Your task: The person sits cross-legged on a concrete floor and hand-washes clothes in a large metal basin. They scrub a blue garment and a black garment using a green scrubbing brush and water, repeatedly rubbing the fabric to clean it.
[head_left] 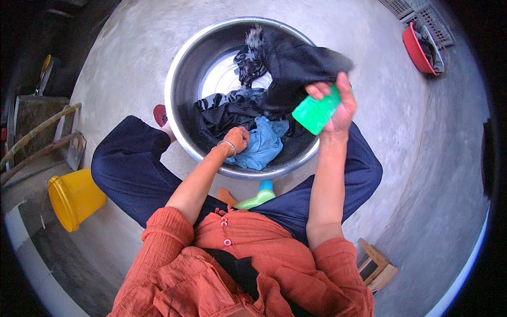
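A large round metal basin stands in front of me, with wet clothes in it. My left hand, a bangle at its wrist, is closed at the edge of a blue cloth in the near part of the basin. Raised over the right rim, my right hand grips a flat green rectangular block; whether it is soap or a brush I cannot tell. A black garment, smeared by motion, stretches up beside those fingers. More dark cloth lies in the basin by my left hand.
A yellow bucket stands at the left, below some wooden sticks. Far right are a red basin with cloth in it and grey crates. A small wooden stool is behind my right side. Between my legs lies a light green object.
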`<state>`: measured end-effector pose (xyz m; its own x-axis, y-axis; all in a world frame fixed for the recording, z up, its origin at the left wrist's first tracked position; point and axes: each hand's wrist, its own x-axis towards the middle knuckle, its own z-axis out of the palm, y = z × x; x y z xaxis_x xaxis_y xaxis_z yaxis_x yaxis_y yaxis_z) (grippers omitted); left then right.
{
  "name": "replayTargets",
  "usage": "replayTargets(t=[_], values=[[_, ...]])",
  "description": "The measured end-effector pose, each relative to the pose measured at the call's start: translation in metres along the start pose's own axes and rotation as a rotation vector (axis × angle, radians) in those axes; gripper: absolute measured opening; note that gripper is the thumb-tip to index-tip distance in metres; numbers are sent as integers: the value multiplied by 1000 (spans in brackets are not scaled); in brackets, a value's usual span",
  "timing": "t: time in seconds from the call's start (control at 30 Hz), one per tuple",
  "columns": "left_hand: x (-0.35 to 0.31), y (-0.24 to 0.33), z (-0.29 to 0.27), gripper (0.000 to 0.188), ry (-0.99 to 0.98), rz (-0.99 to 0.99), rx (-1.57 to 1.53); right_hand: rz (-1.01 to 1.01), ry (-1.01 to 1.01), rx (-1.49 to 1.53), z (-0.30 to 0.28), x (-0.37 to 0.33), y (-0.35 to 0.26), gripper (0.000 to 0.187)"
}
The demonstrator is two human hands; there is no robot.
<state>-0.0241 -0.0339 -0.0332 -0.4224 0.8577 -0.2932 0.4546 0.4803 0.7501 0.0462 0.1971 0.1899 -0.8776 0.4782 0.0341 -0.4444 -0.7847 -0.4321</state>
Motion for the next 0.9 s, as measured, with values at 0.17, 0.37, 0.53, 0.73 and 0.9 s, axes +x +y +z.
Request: replayTargets(t=[0.17, 0.37, 0.53, 0.73, 0.9], values=[[17, 40, -29, 37, 231, -309, -1242, 29, 36, -234, 34, -21, 1, 25], [3, 77, -75, 87, -104, 8, -2000, 425, -337, -1345, -20, -25, 65, 19], [-5, -9, -7, 25, 114, -142, -1193, 346, -765, -1226, -20, -43, 101, 17], [-3, 85, -14, 31, 79, -437, -1987, -623, 103, -1394, -31, -29, 118, 9], [-13, 114, -9, 29, 103, -376, -1919, -762, 395, -1534, -84, -13, 104, 9]])
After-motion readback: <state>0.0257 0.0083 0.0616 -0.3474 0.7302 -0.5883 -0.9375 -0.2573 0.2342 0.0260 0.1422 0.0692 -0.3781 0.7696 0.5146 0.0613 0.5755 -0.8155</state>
